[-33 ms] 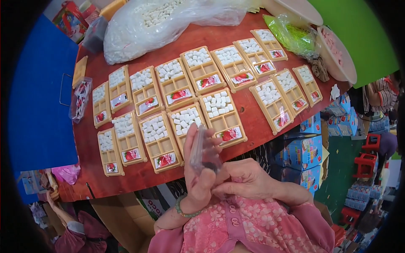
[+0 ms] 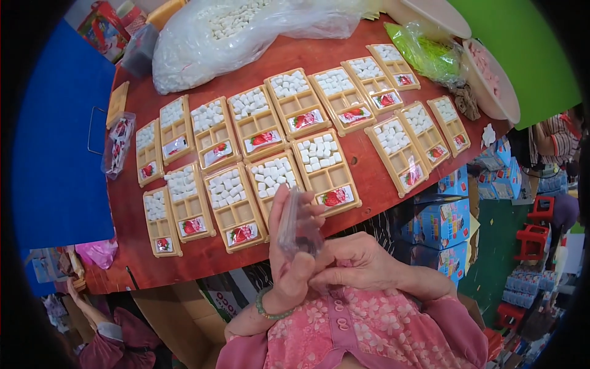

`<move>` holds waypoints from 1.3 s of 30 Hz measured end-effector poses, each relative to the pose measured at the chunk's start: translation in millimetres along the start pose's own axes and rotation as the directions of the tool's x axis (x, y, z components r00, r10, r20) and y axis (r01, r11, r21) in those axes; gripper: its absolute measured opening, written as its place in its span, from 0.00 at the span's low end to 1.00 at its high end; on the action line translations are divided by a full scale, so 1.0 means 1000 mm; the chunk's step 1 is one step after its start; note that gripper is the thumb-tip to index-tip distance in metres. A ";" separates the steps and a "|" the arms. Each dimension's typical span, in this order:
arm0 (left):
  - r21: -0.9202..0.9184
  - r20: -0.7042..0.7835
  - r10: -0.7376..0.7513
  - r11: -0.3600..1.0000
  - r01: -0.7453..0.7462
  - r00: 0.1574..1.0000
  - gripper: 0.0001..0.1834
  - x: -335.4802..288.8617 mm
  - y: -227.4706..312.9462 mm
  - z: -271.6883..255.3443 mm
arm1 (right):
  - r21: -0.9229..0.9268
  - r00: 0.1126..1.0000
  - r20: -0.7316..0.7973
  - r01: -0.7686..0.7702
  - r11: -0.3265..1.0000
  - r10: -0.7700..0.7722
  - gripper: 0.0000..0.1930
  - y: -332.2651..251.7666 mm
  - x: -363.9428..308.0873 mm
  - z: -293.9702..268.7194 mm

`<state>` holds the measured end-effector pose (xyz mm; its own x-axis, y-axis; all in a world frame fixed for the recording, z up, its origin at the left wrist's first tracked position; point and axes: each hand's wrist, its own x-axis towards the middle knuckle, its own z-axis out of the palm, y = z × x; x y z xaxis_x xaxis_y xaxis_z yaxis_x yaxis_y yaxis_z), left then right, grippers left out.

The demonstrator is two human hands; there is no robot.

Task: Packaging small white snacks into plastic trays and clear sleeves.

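Low in front of my chest, my left hand (image 2: 291, 270) is wrapped round a stack of clear plastic bags (image 2: 297, 224), its fingers behind and thumb in front. My right hand (image 2: 362, 263) is pinched at the lower end of that stack, close to the left palm; the fingertips partly hide what they grip. Just beyond the hands stands a beige compartment tray (image 2: 313, 181). It holds white marshmallow-like cubes (image 2: 319, 152) in its large section and a strawberry-printed sachet (image 2: 335, 196) in a small one. Several similar trays lie in two rows.
The red table (image 2: 393, 212) bears a large clear bag of white pieces (image 2: 184, 64) at the back. A box of sachets (image 2: 118, 144) stands at left, a pink bowl (image 2: 507, 98) and green packaging (image 2: 421, 49) at right. Blue cartons (image 2: 439, 224) are stacked beside the table.
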<state>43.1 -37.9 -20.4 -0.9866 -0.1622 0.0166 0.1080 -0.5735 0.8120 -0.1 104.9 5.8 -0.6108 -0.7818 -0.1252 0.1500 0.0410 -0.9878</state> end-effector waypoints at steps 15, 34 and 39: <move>-0.156 0.071 -0.126 0.978 0.136 0.989 0.53 -0.009 0.004 -0.020 | 0.300 0.977 0.175 -0.170 0.939 0.121 0.07 0.017 0.010 0.006; 0.225 -0.086 0.037 0.974 -0.017 0.996 0.53 -0.006 0.005 0.004 | -0.147 0.976 -0.163 0.119 0.982 -0.142 0.05 0.006 -0.013 0.003; 0.154 -0.075 -0.129 0.978 0.139 0.989 0.52 -0.003 0.012 0.003 | 0.044 0.994 -0.097 0.051 0.998 -0.047 0.05 0.013 -0.017 -0.008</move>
<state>47.1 -41.8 -9.0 -0.9804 -0.1466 -0.1319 -0.0505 -0.4598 0.8866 6.3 124.1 -5.4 -0.6896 -0.7189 -0.0871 0.1524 -0.0265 -0.9880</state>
